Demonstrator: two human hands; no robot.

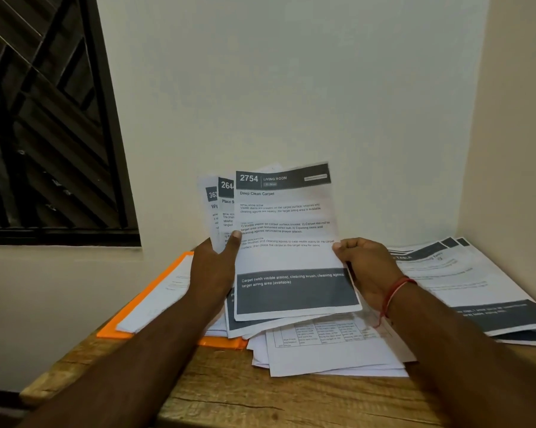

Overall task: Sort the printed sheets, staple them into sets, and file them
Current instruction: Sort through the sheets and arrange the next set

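The wooden tabletop lay nearest, its front planks bare. Farther in sat a loose pile of sheets, overlapping and askew, one showing a printed table; they looked unsorted. Left of them an orange folder lay flat with white pages resting on it, probably the place for filing.

Above the pile, both hands held paper upright, facing the camera, most likely so the headers could be read. The left hand gripped a fan of sheets, thumb pressed across the front and fingers behind. The fan was offset so that the numbered dark bands of the two sheets behind stayed visible. The right hand, with a red thread at the wrist, pinched the right edge of the front sheet, headed 2754, Living Room, Deep Clean Carpet, seemingly ready to draw it off.

Farther right, a tidier stack rested on the tabletop, perhaps a sorted group. No stapler showed. Behind stood a plain wall and a window grille.
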